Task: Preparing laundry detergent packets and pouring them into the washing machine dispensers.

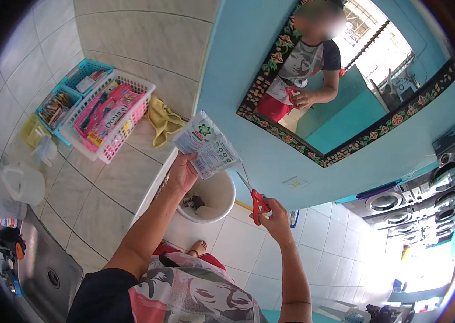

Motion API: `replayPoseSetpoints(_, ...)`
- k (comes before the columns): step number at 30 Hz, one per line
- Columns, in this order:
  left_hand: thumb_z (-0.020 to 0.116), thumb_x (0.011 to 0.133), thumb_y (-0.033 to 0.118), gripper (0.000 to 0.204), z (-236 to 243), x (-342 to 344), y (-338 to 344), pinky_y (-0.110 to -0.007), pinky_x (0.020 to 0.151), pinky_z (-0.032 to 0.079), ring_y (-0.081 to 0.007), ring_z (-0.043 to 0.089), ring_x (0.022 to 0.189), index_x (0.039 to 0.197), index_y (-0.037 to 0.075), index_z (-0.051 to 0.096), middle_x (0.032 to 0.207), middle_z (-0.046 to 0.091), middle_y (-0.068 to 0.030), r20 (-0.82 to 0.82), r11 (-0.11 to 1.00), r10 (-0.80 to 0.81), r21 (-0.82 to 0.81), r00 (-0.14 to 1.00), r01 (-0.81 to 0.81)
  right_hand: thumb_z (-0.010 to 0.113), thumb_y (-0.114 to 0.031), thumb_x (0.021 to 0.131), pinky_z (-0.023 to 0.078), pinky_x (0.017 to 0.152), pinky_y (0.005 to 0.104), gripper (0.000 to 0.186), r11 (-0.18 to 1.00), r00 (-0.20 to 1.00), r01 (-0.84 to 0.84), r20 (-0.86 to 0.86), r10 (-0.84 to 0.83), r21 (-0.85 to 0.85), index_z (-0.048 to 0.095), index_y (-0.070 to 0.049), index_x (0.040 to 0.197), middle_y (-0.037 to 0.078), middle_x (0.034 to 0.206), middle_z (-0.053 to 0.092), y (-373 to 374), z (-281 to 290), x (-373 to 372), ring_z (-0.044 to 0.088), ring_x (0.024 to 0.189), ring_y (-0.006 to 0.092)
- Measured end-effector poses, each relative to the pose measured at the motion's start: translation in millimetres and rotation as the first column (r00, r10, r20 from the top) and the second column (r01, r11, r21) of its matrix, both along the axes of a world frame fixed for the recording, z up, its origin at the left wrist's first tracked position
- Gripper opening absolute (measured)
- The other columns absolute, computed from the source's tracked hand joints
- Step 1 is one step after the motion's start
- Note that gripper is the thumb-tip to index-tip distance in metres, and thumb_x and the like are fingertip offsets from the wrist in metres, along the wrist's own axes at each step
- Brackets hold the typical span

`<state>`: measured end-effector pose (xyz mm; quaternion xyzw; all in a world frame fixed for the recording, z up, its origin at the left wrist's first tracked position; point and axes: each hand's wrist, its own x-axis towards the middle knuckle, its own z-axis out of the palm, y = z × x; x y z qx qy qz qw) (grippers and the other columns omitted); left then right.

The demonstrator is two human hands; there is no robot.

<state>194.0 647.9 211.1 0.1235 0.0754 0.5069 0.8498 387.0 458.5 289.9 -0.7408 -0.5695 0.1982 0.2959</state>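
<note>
My left hand (pixel 184 171) is closed on the lower left edge of a detergent sachet (pixel 209 148), a whitish packet with green and blue print. In my right hand (pixel 274 218) is a pair of scissors (pixel 257 202) with red handles, my fingers in the loops. The blades are spread and point up toward the sachet's right corner, with the upper blade near its edge; I cannot tell whether it touches. Below the sachet stands a white bin (pixel 219 200) with some dark and pale waste in it, partly hidden by my left hand and the packet.
On the tiled counter (pixel 90 202) at left stand a white-and-pink basket (pixel 125 132) of pink packets, blue baskets (pixel 83 70), a yellow cloth (pixel 162 121) and a white jug (pixel 23 184). A steel sink (pixel 50 253) lies near left. A framed mirror (pixel 324 156) hangs ahead; washing machines (pixel 386 203) line the right.
</note>
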Motion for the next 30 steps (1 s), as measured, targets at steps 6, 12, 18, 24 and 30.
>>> replayPoseSetpoints(6, 0.045, 0.076, -0.002, 0.046, 0.3, 19.4, -0.9, -0.039, 0.094, 0.037, -0.0209, 0.045, 0.11, 0.119, 0.01, 0.034, 0.117, 0.046, -0.0064, -0.042, 0.997, -0.055, 0.049, 0.998, 0.057, 0.061, -0.017, 0.063, 0.044, 0.067, 0.0313, 0.036, 0.997, 0.998, 0.049, -0.042, -0.052, -0.065, 0.054, -0.001, 0.094, 0.01, 0.083, 0.056, 8.8, 4.3, 13.0, 0.055, 0.076, 0.0223)
replayPoseSetpoints(12, 0.046, 0.074, -0.004, 0.043, 0.9, 17.5, 2.5, -0.037, 0.092, 0.039, -0.0201, 0.047, 0.107, 0.115, 0.009, 0.039, 0.114, 0.049, -0.0065, -0.025, 0.995, -0.094, 0.009, 0.995, 0.095, 0.06, -0.017, 0.063, 0.044, 0.069, 0.0324, 0.038, 0.995, 0.991, 0.096, -0.086, -0.099, -0.038, 0.054, -0.001, 0.097, 0.011, 0.088, 0.057, 16.4, -2.6, -1.1, 0.056, 0.078, 0.0235)
replayPoseSetpoints(18, 0.047, 0.073, -0.005, 0.04, -1.5, 8.0, 8.6, -0.036, 0.091, 0.04, -0.0193, 0.048, 0.104, 0.111, 0.008, 0.043, 0.111, 0.051, -0.0058, 0.003, 0.99, -0.133, -0.044, 0.991, 0.133, 0.06, -0.018, 0.063, 0.044, 0.068, 0.0324, 0.039, 0.985, 0.989, 0.134, -0.054, -0.14, -0.106, 0.054, -0.002, 0.098, 0.011, 0.088, 0.057, 25.9, 6.3, -20.4, 0.056, 0.077, 0.0235)
replayPoseSetpoints(24, 0.047, 0.073, -0.005, 0.04, -2.5, -1.1, 12.4, -0.036, 0.091, 0.04, -0.0197, 0.049, 0.104, 0.111, 0.009, 0.043, 0.111, 0.051, -0.006, 0.026, 0.987, -0.153, -0.049, 0.988, 0.154, 0.059, -0.018, 0.064, 0.044, 0.066, 0.0318, 0.037, 0.988, 0.988, 0.141, -0.054, -0.144, -0.059, 0.054, -0.002, 0.097, 0.01, 0.086, 0.057, 30.0, 0.4, -29.9, 0.056, 0.074, 0.0224)
replayPoseSetpoints(30, 0.046, 0.073, -0.006, 0.04, -7.3, -12.1, 16.1, -0.035, 0.09, 0.041, -0.0199, 0.049, 0.103, 0.111, 0.008, 0.043, 0.11, 0.051, -0.0068, 0.029, 0.982, -0.17, -0.078, 0.985, 0.172, 0.059, -0.016, 0.065, 0.043, 0.062, 0.0315, 0.031, 0.989, 0.988, 0.14, -0.052, -0.142, -0.041, 0.055, -0.002, 0.093, 0.01, 0.082, 0.057, 32.5, 0.4, -39.5, 0.056, 0.069, 0.0226)
